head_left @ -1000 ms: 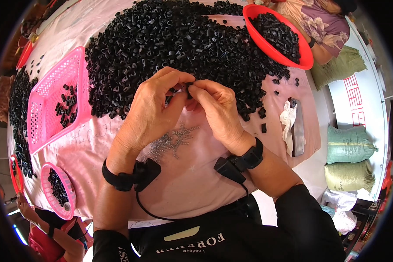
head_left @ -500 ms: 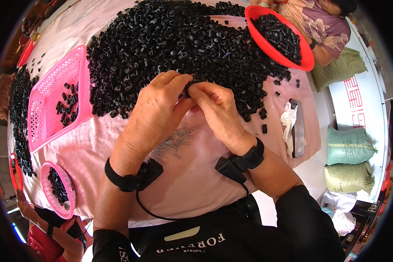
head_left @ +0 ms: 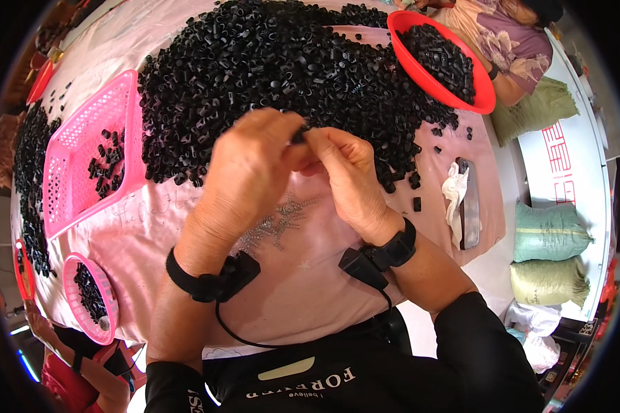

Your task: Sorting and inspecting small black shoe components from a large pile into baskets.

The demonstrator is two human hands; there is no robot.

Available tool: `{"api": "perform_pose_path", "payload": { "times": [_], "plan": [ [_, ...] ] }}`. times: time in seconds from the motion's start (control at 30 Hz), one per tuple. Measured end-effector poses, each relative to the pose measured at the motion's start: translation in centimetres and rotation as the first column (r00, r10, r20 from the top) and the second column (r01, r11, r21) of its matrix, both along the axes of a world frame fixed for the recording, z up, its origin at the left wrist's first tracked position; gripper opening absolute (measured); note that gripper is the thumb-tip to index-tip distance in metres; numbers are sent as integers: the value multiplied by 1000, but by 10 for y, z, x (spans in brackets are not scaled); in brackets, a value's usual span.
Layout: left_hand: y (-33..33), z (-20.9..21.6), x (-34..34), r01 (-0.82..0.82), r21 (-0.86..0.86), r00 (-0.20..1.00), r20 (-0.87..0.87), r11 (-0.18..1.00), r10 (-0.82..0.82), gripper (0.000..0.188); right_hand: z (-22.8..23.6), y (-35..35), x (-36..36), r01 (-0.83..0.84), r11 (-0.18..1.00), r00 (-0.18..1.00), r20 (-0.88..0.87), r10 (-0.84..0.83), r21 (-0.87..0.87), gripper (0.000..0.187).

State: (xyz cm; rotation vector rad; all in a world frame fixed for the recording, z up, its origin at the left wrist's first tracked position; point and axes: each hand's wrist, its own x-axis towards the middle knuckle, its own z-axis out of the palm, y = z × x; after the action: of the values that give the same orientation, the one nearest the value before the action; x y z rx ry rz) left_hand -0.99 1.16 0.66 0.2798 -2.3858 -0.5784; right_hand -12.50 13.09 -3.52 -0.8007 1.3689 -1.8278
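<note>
With the fingers of the right hand I pinch a small black part, by the near edge of the black pile.
The left hand blurs beside it, its grip unclear to me; pink basket left of the pile, red basin right.

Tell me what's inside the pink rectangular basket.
In the pink rectangular basket, small black pieces lie in a loose cluster toward the right. Whatever lies directly beneath them is covered and can't be seen.

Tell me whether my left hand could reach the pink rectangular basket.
Probably yes: only black pieces and tablecloth lie between the left hand and the basket, though that hand is busy at a small piece.
</note>
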Motion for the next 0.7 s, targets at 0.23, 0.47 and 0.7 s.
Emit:
{"api": "perform_pose_path", "payload": {
  "times": [0.23,0.47,0.7],
  "plan": [
    [-98,36,71,-711,-6,700,100,703,708,33,2,0,-2,173,985,985,-14,-173,16,36],
    [-109,27,79,-615,-194,787,-89,764,611,26,0,-4,2,149,985,986,-88,-142,83,43],
    [-30,17,26,-2,284,954,287,959,-83,15,-2,-2,0,163,984,983,-94,-156,67,43]
  ]
}}
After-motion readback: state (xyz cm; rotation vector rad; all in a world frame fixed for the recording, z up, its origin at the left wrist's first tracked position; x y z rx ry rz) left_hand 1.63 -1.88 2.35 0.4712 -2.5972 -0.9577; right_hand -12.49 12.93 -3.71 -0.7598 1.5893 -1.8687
